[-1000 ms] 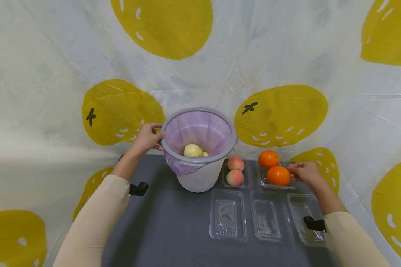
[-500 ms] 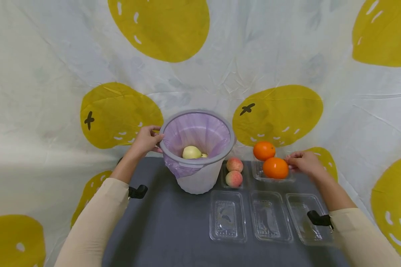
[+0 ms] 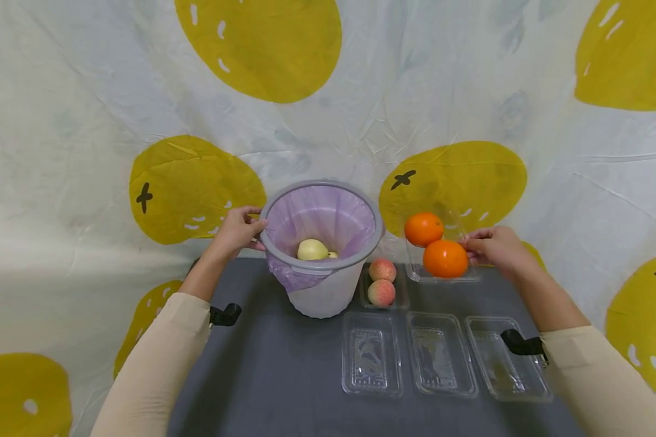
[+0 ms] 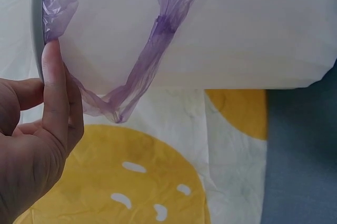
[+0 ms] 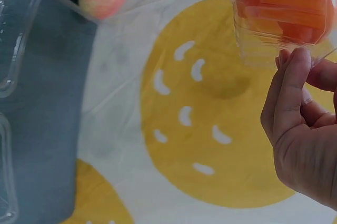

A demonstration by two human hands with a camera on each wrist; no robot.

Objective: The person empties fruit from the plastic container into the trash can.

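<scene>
A: What's changed with the oranges?

B: The right hand [image 3: 497, 250] pinches the clear tray [image 3: 440, 270] by its edge and has lifted it off the table [image 3: 262, 364]; both oranges [image 3: 444, 258] ride in it, at two o'clock from the bin [image 3: 322, 285].

A: And the left hand [image 3: 237, 230]?

B: Still curled on the bin's rim at nine o'clock. The tray looks headed for the bin.
</scene>
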